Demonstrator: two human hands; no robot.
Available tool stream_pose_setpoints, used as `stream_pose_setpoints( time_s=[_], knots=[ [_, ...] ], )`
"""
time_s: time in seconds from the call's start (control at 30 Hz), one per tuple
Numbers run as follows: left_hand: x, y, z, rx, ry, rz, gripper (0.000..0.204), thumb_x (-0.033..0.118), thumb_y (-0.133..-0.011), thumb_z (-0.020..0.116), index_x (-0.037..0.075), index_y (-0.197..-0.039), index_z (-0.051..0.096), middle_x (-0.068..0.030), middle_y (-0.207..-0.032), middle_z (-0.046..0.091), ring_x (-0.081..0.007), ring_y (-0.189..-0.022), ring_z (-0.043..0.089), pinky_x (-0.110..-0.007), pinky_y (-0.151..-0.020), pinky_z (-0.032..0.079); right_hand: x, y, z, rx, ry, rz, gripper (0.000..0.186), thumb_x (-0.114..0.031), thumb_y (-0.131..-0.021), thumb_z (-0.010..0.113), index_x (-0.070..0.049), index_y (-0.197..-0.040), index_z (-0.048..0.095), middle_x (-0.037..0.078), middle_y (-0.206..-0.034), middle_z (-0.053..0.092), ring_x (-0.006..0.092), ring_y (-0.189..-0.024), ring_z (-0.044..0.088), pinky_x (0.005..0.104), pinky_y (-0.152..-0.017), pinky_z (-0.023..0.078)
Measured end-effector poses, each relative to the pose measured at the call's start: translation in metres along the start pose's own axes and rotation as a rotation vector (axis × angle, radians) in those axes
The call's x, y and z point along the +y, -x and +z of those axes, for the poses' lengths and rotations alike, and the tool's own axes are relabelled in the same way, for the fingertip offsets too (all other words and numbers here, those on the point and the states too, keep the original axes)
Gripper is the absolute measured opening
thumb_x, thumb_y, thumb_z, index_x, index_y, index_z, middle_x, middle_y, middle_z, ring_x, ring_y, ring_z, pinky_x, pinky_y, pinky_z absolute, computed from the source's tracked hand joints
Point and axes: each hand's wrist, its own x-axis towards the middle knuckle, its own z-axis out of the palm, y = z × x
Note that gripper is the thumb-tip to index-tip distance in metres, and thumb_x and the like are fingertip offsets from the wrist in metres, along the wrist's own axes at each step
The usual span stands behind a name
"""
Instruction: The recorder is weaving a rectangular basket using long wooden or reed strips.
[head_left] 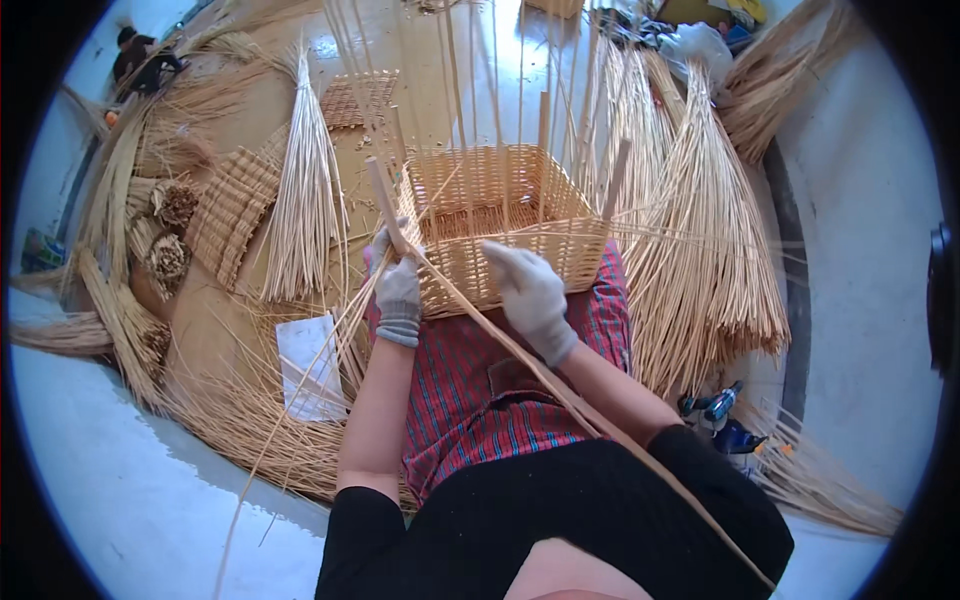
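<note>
Wicker basket, set open side up on the striped red cloth over the lap, just in front of the body. Has closely woven walls on a rectangular plan, with thick posts standing above the corners and tall thin stakes rising higher yet. Held at the near left corner by the gloved left hand, closed around the foot of the left corner post at its meeting with a long strand, slanting from there down across the lap and the black top. In front of the near wall, the gloved right hand, fingers stretched toward that same corner; cannot tell from this angle if pinching a thin strand or only resting against the weave. Looks like weaving of the upper courses, probably at the point of securing a strand by the corner. Calls next, on that reading, for pinning the corner firmly with the left, drawing the long strand snug against the post with the right, then leading it along the near wall without kinking it or pulling the post inward.
</note>
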Motion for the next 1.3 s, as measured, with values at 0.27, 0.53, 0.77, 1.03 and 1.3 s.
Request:
stream_pose_setpoints(
  time_s=[0.27,0.53,0.77,1.03,1.3],
  knots=[
    [-0.028,0.093,0.003,0.170,-0.396,0.304,0.034,0.008,-0.095,0.059,-0.002,-0.127,0.059,-0.0141,-0.129,0.061,-0.0250,-0.118,0.060,-0.038,-0.106,0.046,-0.016,-0.048,0.038,-0.340,0.059,0.036,0.062,-0.012,-0.094,0.063,-0.011,-0.152,0.044,0.021,-0.110,0.071,0.0357,-0.099,0.070,0.0440,-0.085,0.057],
    [0.048,0.012,0.073,-0.341,-0.474,-0.210,0.026,0.016,-0.103,0.059,0.005,-0.127,0.061,-0.0081,-0.093,0.067,-0.0150,-0.061,0.066,-0.030,-0.055,0.057,0.048,0.022,-0.034,0.060,-0.615,0.694,0.030,-0.009,-0.101,0.063,-0.001,-0.130,0.063,0.008,-0.100,0.072,0.0070,-0.089,0.064,0.0258,-0.077,0.053],
    [0.035,0.019,0.090,-0.198,-0.734,-0.118,0.029,0.030,-0.104,0.059,0.002,-0.095,0.061,-0.0125,-0.064,0.061,-0.0236,-0.049,0.065,-0.039,-0.048,0.049,0.012,-0.134,0.012,-0.052,0.340,-0.127,0.056,-0.003,-0.093,0.059,-0.021,-0.146,0.054,0.018,-0.144,0.058,0.0321,-0.102,0.072,0.0370,-0.089,0.058],
    [0.041,0.019,0.086,-0.243,-0.636,-0.098,0.019,0.024,-0.105,0.058,0.006,-0.100,0.060,-0.0098,-0.068,0.061,-0.0196,-0.047,0.065,-0.034,-0.044,0.049,0.043,-0.127,-0.019,-0.247,-0.083,-0.151,0.014,-0.009,-0.096,0.065,-0.006,-0.108,0.072,0.014,-0.112,0.071,0.0267,-0.107,0.069,0.0349,-0.090,0.055],
    [0.020,0.022,0.098,-0.243,-0.534,-0.132,0.029,0.030,-0.108,0.053,0.004,-0.096,0.056,-0.0091,-0.070,0.062,-0.0206,-0.046,0.064,-0.034,-0.041,0.048,0.051,-0.189,0.007,-0.117,0.198,-0.226,0.052,-0.024,-0.093,0.072,-0.017,-0.142,0.058,0.017,-0.125,0.069,0.0352,-0.100,0.072,0.0415,-0.083,0.057]
  ],
)
